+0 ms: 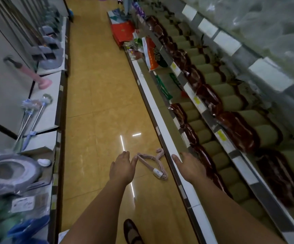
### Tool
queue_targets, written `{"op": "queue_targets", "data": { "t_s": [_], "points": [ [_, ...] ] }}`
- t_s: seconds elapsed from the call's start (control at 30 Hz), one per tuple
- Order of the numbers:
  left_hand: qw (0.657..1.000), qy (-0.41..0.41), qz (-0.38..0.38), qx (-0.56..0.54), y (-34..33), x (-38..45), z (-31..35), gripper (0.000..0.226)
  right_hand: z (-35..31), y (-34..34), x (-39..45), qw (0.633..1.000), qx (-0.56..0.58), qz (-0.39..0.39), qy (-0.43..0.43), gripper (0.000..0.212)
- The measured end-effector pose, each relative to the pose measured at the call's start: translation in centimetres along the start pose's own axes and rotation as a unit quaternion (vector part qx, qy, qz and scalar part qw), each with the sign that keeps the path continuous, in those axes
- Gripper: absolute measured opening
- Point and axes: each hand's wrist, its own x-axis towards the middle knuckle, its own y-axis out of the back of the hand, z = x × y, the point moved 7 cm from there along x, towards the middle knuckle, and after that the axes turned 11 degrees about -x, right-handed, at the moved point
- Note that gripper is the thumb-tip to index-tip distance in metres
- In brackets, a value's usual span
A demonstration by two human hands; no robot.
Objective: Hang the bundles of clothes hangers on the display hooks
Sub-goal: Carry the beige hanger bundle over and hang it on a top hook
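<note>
A bundle of pale pink clothes hangers point(153, 164) with a white label band lies flat on the yellow tiled floor, close to the base of the right-hand shelving. My left hand point(122, 169) hovers just left of the bundle, fingers straight, its thumb near the bundle's left corner. My right hand point(189, 167) is stretched out to the right of the bundle, over the white shelf edge, fingers relaxed and holding nothing. No display hooks can be made out.
A shelf unit point(162, 124) on the right holds dark red and olive packaged goods. On the left, low shelves point(44, 118) carry mops, dustpans and toilet seats. The aisle floor point(97, 95) runs ahead. A brown shoe point(131, 232) shows below.
</note>
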Motion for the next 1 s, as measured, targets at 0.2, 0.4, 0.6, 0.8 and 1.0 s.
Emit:
{"op": "queue_targets", "data": {
  "t_s": [0.2,0.4,0.6,0.8,1.0],
  "points": [
    [0.999,0.016,-0.04,0.012,-3.6,7.2,-3.8,0.06,-1.5,-4.8,6.5,0.999,0.02,-0.043,-0.01,0.057],
    [0.998,0.02,-0.054,0.009,-11.1,14.0,-7.7,0.057,0.4,-13.0,14.9,0.997,0.011,-0.07,-0.024,0.06],
    [0.996,0.031,-0.081,-0.027,-22.5,21.8,-13.3,0.056,4.0,-24.7,25.0,0.996,0.016,-0.077,-0.04,0.061],
    [0.993,0.023,-0.1,-0.059,-32.2,28.2,-18.7,0.054,7.2,-35.9,31.8,0.994,-0.015,-0.1,-0.045,0.058],
    [0.992,0.015,-0.11,-0.064,-39.3,32.5,-22.6,0.054,8.6,-43.7,36.8,0.99,-0.003,-0.13,-0.057,0.057]
  ]
}}
